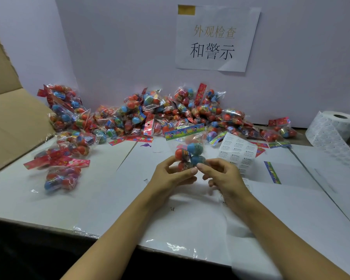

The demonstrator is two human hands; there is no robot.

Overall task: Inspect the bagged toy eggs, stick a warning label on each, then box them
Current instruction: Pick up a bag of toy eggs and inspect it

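A clear bag of toy eggs (190, 152), red and blue with a colourful header card on top, is held upright above the table's middle. My left hand (171, 174) grips its lower left side and my right hand (220, 174) pinches its lower right side. Behind the right hand stands a strip of white warning labels (237, 152). A big heap of bagged eggs (150, 116) lies along the back wall. A few more bags (63, 164) lie at the left near the open cardboard box (12, 122).
A large roll of white labels (331, 128) stands at the far right. A paper sign (216, 37) with printed characters hangs on the back wall. A loose header card (272, 172) lies right of my hands. The table's front edge (109, 237) runs below my forearms.
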